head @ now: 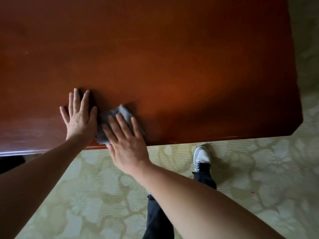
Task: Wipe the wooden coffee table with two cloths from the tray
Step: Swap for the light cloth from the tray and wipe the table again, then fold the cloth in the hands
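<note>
The reddish-brown wooden coffee table [172, 57] fills the upper part of the view. A grey cloth [120, 112] lies on it close to the near edge. My right hand [126, 140] presses flat on the cloth with straight, spread fingers. My left hand [79, 116] lies flat on the bare wood just left of the cloth, its thumb side touching or nearly touching the cloth's edge. Only one cloth shows. No tray is in view.
Pale green patterned carpet [250, 178] covers the floor below and right of the table. My right leg in dark trousers and a grey-white shoe [202, 156] stands near the table's front edge. The table's cut corner [296, 126] is at the right.
</note>
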Available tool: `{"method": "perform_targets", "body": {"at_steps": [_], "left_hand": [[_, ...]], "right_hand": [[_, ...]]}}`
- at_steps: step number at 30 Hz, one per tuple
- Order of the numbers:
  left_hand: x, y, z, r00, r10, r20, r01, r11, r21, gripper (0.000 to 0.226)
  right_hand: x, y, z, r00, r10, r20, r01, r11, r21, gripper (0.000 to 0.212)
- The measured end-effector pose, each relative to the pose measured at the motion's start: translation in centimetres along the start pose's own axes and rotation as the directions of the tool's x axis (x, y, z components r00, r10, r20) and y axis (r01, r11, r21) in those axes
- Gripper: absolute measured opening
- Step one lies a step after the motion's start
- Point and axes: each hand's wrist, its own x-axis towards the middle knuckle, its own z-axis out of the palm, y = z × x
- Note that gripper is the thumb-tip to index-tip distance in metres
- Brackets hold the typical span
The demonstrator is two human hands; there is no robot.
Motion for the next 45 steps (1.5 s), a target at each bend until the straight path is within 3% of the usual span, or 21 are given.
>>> {"method": "perform_targets", "body": {"at_steps": [5,9,12,15,17,18,20,22,23,25,27,31,36,45], "left_hand": [[-0.2,-0.5,0.3,0.998,-0.066,-0.001,0.066,0.997,0.027,0.06],[-0.5,3.3,1.4,0.996,-0.082,0.024,0.081,0.996,0.04,0.065],[-2.0,7.1,2.1,0.998,-0.03,0.051,0.033,0.998,-0.046,0.063],[-5.4,10.7,3.0,0.999,0.024,0.048,-0.017,0.991,-0.135,0.059],[-8.1,13.2,3.3,0.999,0.02,0.024,-0.016,0.985,-0.17,0.06],[-9.2,14.4,3.6,1.0,0.011,0.014,-0.009,0.987,-0.163,0.062],[-10.5,16.1,4.2,0.999,-0.049,-0.006,0.047,0.992,-0.121,0.064],[-10.7,17.6,4.4,0.986,-0.168,0.017,0.169,0.977,-0.128,0.057],[-10.7,18.3,4.4,0.975,-0.218,0.049,0.222,0.965,-0.139,0.049],[-10.1,19.4,3.9,0.97,-0.23,0.083,0.242,0.954,-0.179,0.031],[-9.3,19.9,2.9,0.968,-0.216,0.125,0.248,0.897,-0.367,0.02],[-6.9,18.6,-1.4,0.895,-0.369,0.25,0.43,0.572,-0.698,0.02],[-3.3,13.4,-7.2,0.916,-0.34,0.214,0.365,0.478,-0.799,0.031],[1.8,-1.3,-16.5,0.907,-0.417,0.056,0.31,0.574,-0.758,0.04]], "right_hand": [[-0.1,0.9,0.1,0.999,-0.041,-0.002,0.041,0.999,-0.013,0.057],[-4.1,7.8,-2.1,0.993,0.114,-0.031,-0.116,0.991,-0.063,0.063],[-6.9,11.9,-3.9,0.986,0.165,0.013,-0.163,0.981,-0.11,0.066],[-6.8,12.5,-4.9,0.989,0.128,0.068,-0.128,0.992,-0.002,0.064],[-6.6,12.7,-6.0,0.981,0.194,-0.016,-0.188,0.963,0.191,0.058],[-6.6,13.2,-6.4,0.957,0.271,-0.104,-0.24,0.941,0.24,0.053],[-6.7,14.3,-7.3,0.844,0.486,-0.228,-0.433,0.867,0.246,0.05],[-6.6,15.0,-7.8,0.752,0.636,-0.174,-0.588,0.766,0.258,0.049],[-6.4,15.3,-8.0,0.752,0.646,-0.129,-0.598,0.752,0.277,0.042],[-5.6,15.6,-8.2,0.782,0.623,-0.036,-0.58,0.746,0.327,0.025],[-4.6,16.1,-8.4,0.77,0.637,0.039,-0.587,0.684,0.433,0.016],[-1.7,14.6,-10.1,0.736,0.637,0.228,-0.551,0.37,0.748,0.011],[3.7,10.4,-12.9,0.796,0.538,0.278,-0.445,0.21,0.87,0.011],[15.6,-2.4,-14.5,0.899,0.33,0.287,-0.395,0.329,0.858,0.021]]}}
